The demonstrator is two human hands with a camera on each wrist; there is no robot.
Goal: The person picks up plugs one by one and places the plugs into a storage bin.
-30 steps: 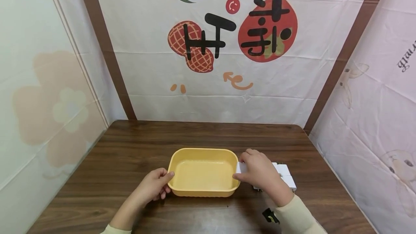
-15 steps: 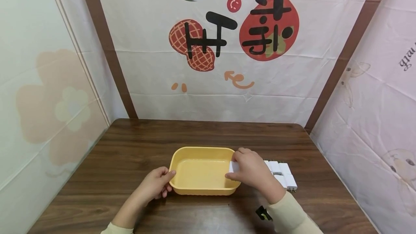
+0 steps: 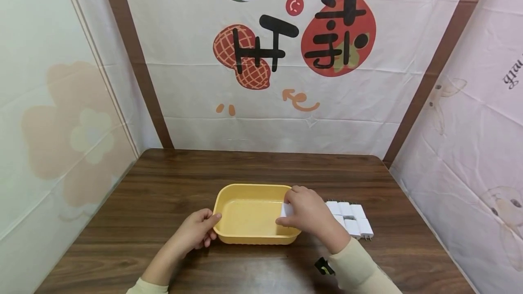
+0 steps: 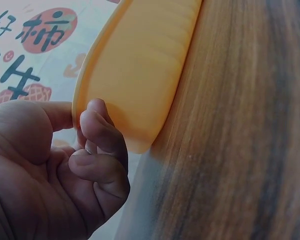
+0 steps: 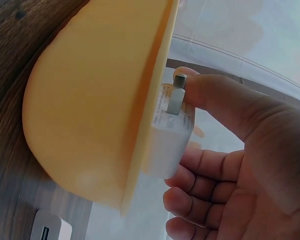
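Observation:
A yellow plastic basin (image 3: 249, 219) sits in the middle of the table. My left hand (image 3: 194, 230) pinches its left rim, thumb over the edge and fingers outside, as the left wrist view also shows. At the basin's right end, my right hand (image 3: 311, 210) holds a white plug-in charger (image 3: 286, 209) over the inside of the rim. In the right wrist view the charger (image 5: 167, 147) is gripped between thumb and fingers, its metal prongs (image 5: 176, 97) beside the thumb. Several more white chargers (image 3: 352, 227) lie grouped on the table to the right of the basin.
The dark wood-grain table (image 3: 184, 171) is enclosed by printed fabric walls (image 3: 261, 126) at the back and sides. A small black item with a yellow-green mark (image 3: 323, 266) shows beside my right sleeve. One loose charger (image 5: 50, 227) appears low in the right wrist view.
My right hand has moved left with the charger, from the basin's right rim to over its inside, uncovering more of the chargers on the table. My left hand keeps its grip.

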